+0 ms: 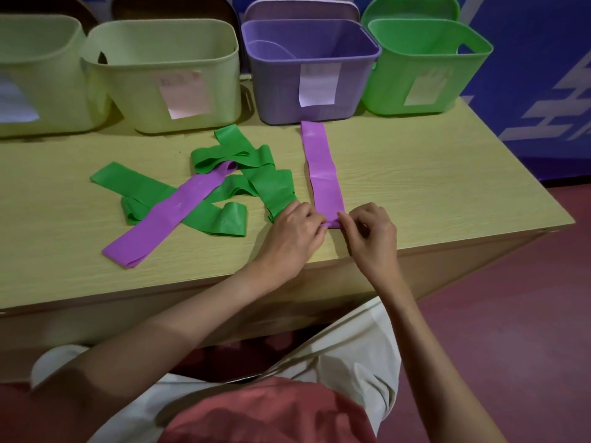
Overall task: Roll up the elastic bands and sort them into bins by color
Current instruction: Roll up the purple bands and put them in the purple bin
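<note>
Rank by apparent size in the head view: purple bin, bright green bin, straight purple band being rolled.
1. purple bin
2. bright green bin, slightly smaller, though partly overlapped
3. straight purple band, clearly smallest

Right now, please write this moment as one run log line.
step: start rolling | hands: left hand, right hand pinch near end of straight purple band | bins: purple bin holds no roll visible | waiting: pile of bands

The leftmost pale bin [35, 75] is cut off by the left edge. The paper labels on the purple bin [311, 71] and the green bin [425, 65] are too blurred to read. The near end of the straight purple band [321, 167] is hidden under the left hand [295, 231] and right hand [372, 235]. Tangled green bands [243, 174] cover part of the second purple band [169, 215].
</note>
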